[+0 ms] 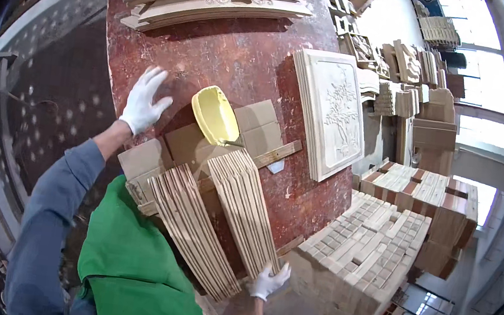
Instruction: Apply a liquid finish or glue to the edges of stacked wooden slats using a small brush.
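Note:
My left hand (144,100), in a white glove, hovers over the red table with its fingers apart and nothing in them. Just right of it stands a yellow plastic tub (214,115) with whitish stuff inside and a thin dark handle at its near rim. Two rows of thin wooden slats, a left row (193,229) and a right row (245,204), lie side by side over the table's near edge. At the near end of the right row is my gloved right hand (269,282), fingers spread; whether it touches the slats I cannot tell.
Flattened cardboard (259,124) and a wooden strip (277,153) lie on the red table (232,60). Carved wooden rails (220,5) are stacked at the far end, carved panels (333,114) at the right edge. A tall stack of wood blocks (357,252) stands to the right.

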